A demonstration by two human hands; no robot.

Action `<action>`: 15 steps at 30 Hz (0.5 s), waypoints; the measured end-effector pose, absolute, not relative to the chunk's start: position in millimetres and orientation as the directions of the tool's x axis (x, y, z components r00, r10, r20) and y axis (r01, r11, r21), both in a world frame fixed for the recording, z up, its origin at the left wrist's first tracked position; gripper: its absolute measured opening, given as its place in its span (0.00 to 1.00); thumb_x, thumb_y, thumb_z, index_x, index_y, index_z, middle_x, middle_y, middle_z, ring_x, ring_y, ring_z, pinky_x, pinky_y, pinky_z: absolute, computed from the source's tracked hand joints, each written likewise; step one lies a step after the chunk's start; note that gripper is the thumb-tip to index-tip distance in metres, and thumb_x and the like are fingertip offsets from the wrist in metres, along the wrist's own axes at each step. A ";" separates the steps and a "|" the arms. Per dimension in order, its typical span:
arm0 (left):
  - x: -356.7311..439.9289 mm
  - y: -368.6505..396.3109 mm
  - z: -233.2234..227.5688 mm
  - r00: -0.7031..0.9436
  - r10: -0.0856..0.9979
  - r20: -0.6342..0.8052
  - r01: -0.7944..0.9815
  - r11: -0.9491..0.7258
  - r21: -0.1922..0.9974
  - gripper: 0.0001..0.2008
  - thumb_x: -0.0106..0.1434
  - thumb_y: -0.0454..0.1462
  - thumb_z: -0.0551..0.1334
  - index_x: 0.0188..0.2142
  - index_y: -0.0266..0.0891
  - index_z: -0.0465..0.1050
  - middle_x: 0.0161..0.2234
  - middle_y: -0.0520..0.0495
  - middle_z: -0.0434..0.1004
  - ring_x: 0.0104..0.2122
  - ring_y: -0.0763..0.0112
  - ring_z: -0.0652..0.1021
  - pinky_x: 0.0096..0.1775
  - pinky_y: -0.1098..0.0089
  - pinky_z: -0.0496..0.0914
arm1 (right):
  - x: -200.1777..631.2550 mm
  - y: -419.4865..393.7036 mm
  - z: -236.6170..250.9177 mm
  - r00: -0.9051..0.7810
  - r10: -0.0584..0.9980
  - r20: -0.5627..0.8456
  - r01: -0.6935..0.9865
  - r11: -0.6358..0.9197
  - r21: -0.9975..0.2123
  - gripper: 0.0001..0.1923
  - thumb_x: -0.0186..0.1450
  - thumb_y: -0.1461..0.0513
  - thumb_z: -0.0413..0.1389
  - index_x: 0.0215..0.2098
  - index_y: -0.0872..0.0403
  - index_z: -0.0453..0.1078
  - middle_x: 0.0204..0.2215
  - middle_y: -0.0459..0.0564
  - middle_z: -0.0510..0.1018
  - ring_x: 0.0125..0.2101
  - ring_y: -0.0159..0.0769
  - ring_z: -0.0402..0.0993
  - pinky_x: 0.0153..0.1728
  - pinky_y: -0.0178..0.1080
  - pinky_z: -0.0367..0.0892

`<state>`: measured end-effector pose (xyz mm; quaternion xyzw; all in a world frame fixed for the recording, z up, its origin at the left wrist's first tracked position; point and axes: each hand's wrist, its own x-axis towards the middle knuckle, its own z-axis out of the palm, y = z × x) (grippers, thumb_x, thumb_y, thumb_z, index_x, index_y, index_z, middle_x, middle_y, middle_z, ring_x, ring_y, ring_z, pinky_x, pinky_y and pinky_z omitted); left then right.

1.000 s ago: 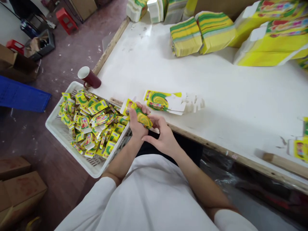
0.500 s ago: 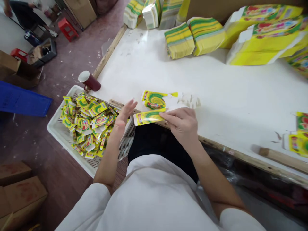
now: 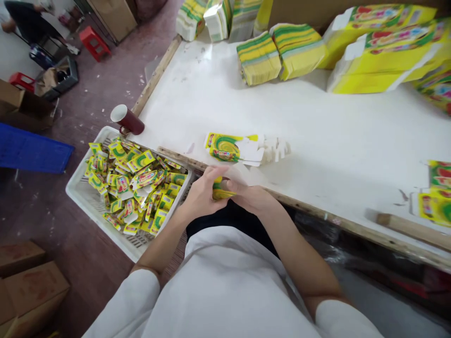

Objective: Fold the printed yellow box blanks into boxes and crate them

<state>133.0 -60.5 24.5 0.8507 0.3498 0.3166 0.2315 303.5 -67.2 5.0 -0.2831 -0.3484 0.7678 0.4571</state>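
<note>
My left hand (image 3: pixel 201 195) and my right hand (image 3: pixel 252 197) meet just below the table's front edge, both closed around one small yellow-green printed carton (image 3: pixel 220 192), which is mostly hidden between the fingers. On the white table (image 3: pixel 317 131) just beyond them lies a short stack of flat carton blanks (image 3: pixel 239 148). To the left, a white plastic crate (image 3: pixel 91 206) holds several folded yellow cartons (image 3: pixel 134 183).
A dark red mug (image 3: pixel 127 119) stands at the table's left corner above the crate. Bundles of yellow-green blanks (image 3: pixel 278 54) and larger packs (image 3: pixel 384 51) line the far side. More cartons (image 3: pixel 435 197) lie at the right edge. Brown boxes (image 3: pixel 28 281) sit on the floor.
My right hand drew a flat blank off the table toward my body. My left hand, open over the crate half a second ago, has come in and closed on the blank too.
</note>
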 end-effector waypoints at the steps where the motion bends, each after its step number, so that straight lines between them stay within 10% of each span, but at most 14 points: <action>1: 133.0 -59.5 23.8 0.567 0.722 0.396 0.415 -0.666 0.620 0.35 0.57 0.31 0.64 0.62 0.41 0.55 0.52 0.40 0.69 0.53 0.62 0.75 0.51 0.65 0.72 | 302.7 -65.7 3.5 -0.466 0.878 -0.105 -0.524 -0.370 -0.767 0.33 0.59 0.45 0.67 0.58 0.50 0.71 0.60 0.56 0.74 0.62 0.51 0.69 0.61 0.53 0.69; 6: 127.9 -54.1 20.7 0.557 0.776 0.298 0.440 -0.579 0.687 0.24 0.52 0.30 0.64 0.47 0.41 0.59 0.42 0.46 0.69 0.40 0.66 0.76 0.38 0.69 0.70 | 304.2 -65.5 -6.3 -0.398 0.916 -0.045 -0.374 -0.207 -0.904 0.45 0.59 0.38 0.63 0.67 0.51 0.63 0.65 0.59 0.67 0.67 0.51 0.62 0.67 0.55 0.58; 10: 126.5 -51.9 9.3 0.542 0.800 0.257 0.418 -0.522 0.744 0.33 0.56 0.36 0.67 0.58 0.40 0.54 0.46 0.42 0.70 0.40 0.66 0.76 0.40 0.67 0.71 | 302.8 -75.1 -7.2 -0.331 0.920 0.211 -0.055 0.204 -0.977 0.33 0.71 0.53 0.56 0.72 0.48 0.57 0.69 0.55 0.61 0.69 0.46 0.58 0.68 0.53 0.58; 15: 131.7 -51.6 -3.7 0.063 0.958 0.281 0.517 -0.272 0.812 0.48 0.48 0.45 0.76 0.62 0.39 0.54 0.54 0.36 0.66 0.49 0.61 0.74 0.49 0.63 0.71 | 302.7 -75.3 -8.7 0.015 0.938 0.347 0.238 0.334 -0.912 0.25 0.71 0.66 0.51 0.65 0.46 0.69 0.62 0.52 0.72 0.62 0.43 0.70 0.63 0.48 0.68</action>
